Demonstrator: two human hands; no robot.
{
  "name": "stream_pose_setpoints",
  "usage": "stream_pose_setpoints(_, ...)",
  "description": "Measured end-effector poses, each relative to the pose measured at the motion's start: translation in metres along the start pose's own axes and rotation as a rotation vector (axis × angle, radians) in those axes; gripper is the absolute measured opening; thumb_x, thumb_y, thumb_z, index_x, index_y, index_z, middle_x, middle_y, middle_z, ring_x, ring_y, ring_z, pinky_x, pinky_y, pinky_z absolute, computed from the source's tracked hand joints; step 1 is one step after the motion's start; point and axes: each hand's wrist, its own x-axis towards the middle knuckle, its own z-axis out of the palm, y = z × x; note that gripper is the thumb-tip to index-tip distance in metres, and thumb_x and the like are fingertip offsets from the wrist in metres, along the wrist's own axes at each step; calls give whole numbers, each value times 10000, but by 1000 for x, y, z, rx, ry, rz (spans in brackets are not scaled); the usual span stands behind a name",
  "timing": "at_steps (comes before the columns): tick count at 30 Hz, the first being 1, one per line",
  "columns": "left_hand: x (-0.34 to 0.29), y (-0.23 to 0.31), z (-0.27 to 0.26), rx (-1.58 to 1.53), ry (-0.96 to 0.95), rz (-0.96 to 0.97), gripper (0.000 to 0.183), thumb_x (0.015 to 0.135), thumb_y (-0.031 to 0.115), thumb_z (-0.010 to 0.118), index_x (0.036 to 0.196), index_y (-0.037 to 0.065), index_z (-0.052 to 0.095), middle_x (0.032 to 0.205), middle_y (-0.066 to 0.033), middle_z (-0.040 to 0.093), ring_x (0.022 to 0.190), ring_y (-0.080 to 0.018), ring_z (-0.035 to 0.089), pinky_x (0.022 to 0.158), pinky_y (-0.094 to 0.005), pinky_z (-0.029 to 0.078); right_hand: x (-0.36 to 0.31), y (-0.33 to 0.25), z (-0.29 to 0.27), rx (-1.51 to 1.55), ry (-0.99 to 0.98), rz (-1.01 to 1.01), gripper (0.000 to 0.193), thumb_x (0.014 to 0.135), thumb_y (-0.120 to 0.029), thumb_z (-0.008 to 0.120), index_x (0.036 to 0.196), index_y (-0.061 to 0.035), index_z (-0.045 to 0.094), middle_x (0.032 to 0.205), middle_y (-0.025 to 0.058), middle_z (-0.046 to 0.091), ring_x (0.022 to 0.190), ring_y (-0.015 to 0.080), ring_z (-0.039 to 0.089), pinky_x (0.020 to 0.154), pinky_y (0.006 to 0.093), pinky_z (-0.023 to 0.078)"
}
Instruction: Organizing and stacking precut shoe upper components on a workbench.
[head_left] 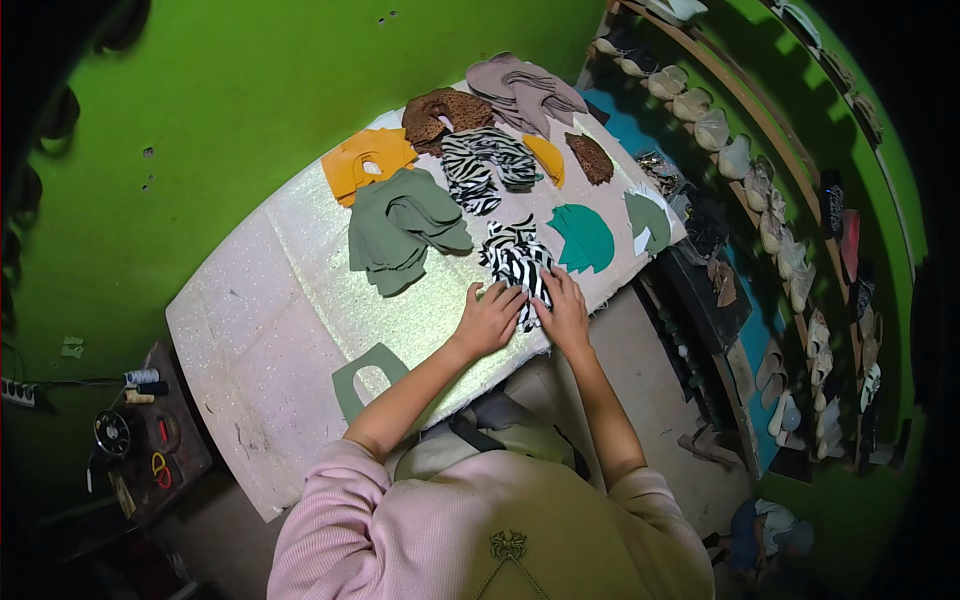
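A loose stack of zebra-striped cut pieces lies near the table's front edge. My left hand is at its left side, fingers bent onto the stripes and thumb pointing away. From the right, my right hand grips the near end between thumb and fingers; the undersides of both hands are hidden. Sage-green pieces are heaped to the left. Teal curved pieces lie to the right. Behind sits a second zebra-striped pile.
Yellow pieces, leopard-print pieces and mauve pieces lie along the table's far side. One green cutout is near my left forearm. Shelves of shoe forms stand right. A small table with thread spools and scissors stands left.
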Motion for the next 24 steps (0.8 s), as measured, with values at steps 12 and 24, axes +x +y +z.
stream_pose_setpoints(12, 4, 2, 1, -25, 42, -70, 374, 786, 195, 592, 1153, 127, 560, 1176, -63, 538, 1117, -230, 480, 903, -464, 302, 13, 9, -4, 116, -9, -59, 427, 779, -118, 637, 1194, -72, 546, 1167, 126, 539, 1048, 302, 521, 884, 397, 420)
stream_pose_setpoints(24, -68, -15, -41, 75, 168, -340, 331, 804, 187, 595, 1130, 135, 569, 1172, -61, 527, 1134, -218, 465, 909, -436, 280, 28, -61, 21, 178, -149, -238, 391, 783, -120, 632, 1165, -82, 554, 1176, 114, 538, 1065, 298, 515, 899, 396, 407)
